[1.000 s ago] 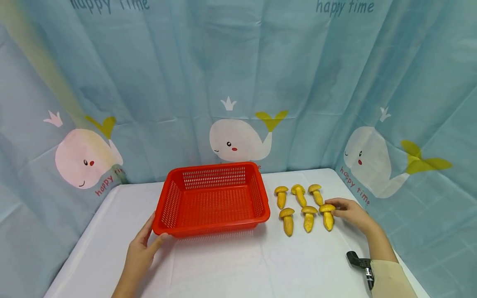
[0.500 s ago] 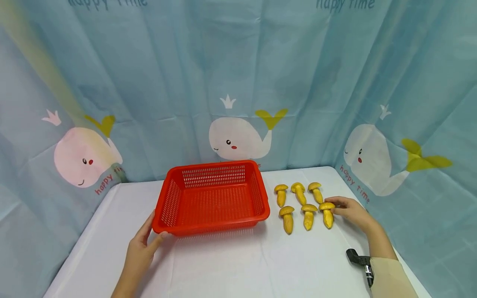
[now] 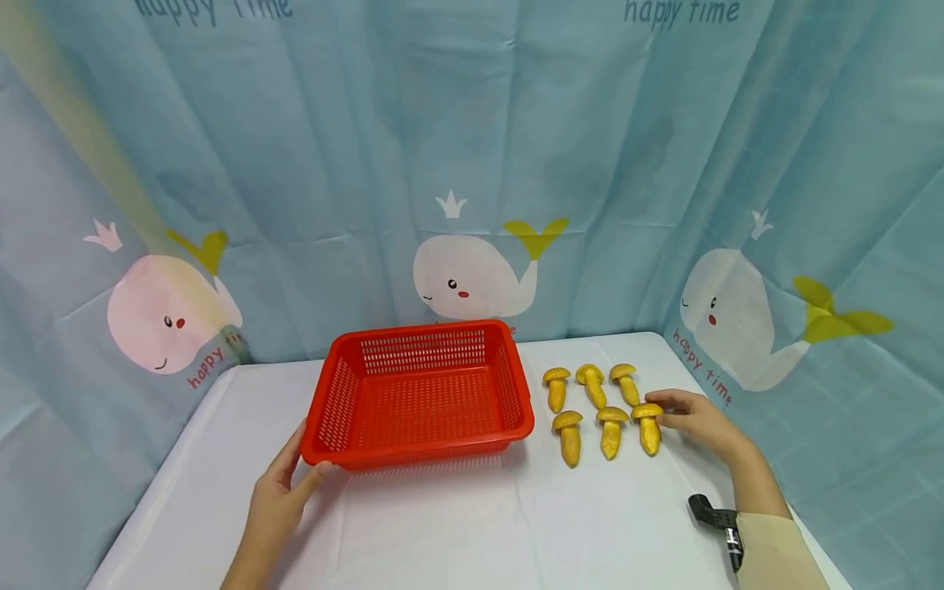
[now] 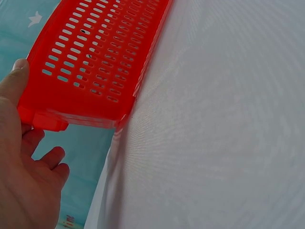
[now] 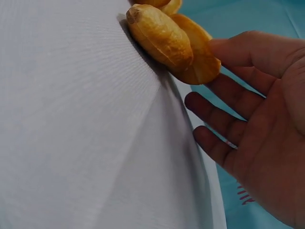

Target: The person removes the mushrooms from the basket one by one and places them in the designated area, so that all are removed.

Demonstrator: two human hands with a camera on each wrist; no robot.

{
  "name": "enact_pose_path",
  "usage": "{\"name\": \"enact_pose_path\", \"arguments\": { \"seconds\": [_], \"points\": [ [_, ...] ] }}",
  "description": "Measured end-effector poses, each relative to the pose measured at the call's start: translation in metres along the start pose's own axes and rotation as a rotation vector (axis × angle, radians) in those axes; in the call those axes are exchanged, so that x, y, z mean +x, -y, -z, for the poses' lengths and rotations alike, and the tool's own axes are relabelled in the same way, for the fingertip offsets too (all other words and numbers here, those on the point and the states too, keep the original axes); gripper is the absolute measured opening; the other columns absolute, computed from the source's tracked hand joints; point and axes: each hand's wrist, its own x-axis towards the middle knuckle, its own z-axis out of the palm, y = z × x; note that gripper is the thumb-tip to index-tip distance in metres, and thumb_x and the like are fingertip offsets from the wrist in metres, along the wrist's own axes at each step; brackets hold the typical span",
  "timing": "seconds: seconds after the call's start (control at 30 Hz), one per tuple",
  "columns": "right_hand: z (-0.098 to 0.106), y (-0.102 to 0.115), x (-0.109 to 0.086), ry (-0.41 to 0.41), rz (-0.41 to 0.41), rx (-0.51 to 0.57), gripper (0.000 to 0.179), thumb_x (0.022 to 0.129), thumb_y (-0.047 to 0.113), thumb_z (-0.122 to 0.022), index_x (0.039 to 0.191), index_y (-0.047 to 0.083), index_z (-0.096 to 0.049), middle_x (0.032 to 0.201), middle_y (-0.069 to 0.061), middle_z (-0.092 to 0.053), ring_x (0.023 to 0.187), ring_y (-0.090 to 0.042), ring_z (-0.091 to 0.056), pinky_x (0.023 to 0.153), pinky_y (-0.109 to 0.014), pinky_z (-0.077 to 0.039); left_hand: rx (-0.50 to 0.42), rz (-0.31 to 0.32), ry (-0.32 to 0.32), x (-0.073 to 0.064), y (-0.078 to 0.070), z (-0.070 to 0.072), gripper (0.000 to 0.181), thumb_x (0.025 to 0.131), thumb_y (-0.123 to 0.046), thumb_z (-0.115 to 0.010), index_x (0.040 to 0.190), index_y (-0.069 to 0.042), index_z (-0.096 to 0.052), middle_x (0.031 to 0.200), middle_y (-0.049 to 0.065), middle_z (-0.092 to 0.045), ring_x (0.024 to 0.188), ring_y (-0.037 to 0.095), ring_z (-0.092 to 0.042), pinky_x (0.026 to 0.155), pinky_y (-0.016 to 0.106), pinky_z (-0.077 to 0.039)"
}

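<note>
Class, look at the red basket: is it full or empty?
Empty. The basket's mesh floor shows bare in the head view, and all six mushrooms lie on the table to its right.

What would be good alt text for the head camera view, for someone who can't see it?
A person's left hand holds the near left corner of an empty red basket on a white table, while the right hand touches the cap of the nearest of six yellow toy mushrooms laid in two rows. A blue whale-print curtain hangs behind.

Mushrooms right of basket
</note>
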Motion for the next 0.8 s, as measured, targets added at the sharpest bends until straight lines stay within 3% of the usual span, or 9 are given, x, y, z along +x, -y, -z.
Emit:
{"name": "enact_pose_path", "arguments": {
  "seconds": [0.23,0.43,0.6,0.8],
  "points": [
    [0.006,0.009,0.001,-0.015,0.052,0.001,0.049,0.102,0.020,-0.064,0.146,0.000,-0.052,0.145,-0.024,-0.056,0.131,-0.044,-0.052,0.103,-0.063,-0.048,-0.033,-0.031,-0.001,0.002,-0.002,0.000,0.078,0.096,-0.027,-0.074,0.160,-0.038,-0.032,0.164,-0.007,-0.036,0.146,-0.010,-0.027,0.103,-0.002,-0.028],
    [0.010,0.016,-0.004,-0.071,0.050,-0.034,0.050,0.103,0.025,-0.065,0.146,0.003,-0.053,0.146,-0.023,-0.055,0.132,-0.045,-0.052,0.103,-0.060,-0.050,-0.040,-0.072,-0.002,0.004,0.001,0.000,0.078,0.095,-0.023,-0.075,0.161,-0.033,-0.033,0.165,-0.003,-0.037,0.144,-0.014,-0.027,0.104,-0.002,-0.028],
    [0.010,0.025,-0.008,-0.099,0.046,-0.069,0.052,0.101,0.032,-0.066,0.145,0.006,-0.055,0.145,-0.021,-0.057,0.126,-0.042,-0.057,0.096,-0.045,-0.055,-0.051,-0.075,0.002,0.003,0.004,-0.001,0.079,0.095,-0.021,-0.075,0.161,-0.031,-0.033,0.165,-0.001,-0.037,0.144,-0.014,-0.027,0.105,-0.001,-0.028],
    [0.011,0.038,-0.010,-0.135,0.060,-0.099,0.055,0.100,0.042,-0.067,0.145,0.011,-0.056,0.145,-0.018,-0.058,0.117,-0.034,-0.061,0.088,-0.028,-0.054,-0.043,-0.072,-0.010,0.001,0.004,0.001,0.078,0.095,-0.020,-0.075,0.161,-0.029,-0.033,0.165,0.000,-0.036,0.143,-0.015,-0.027,0.104,-0.002,-0.027]
  ]
}}
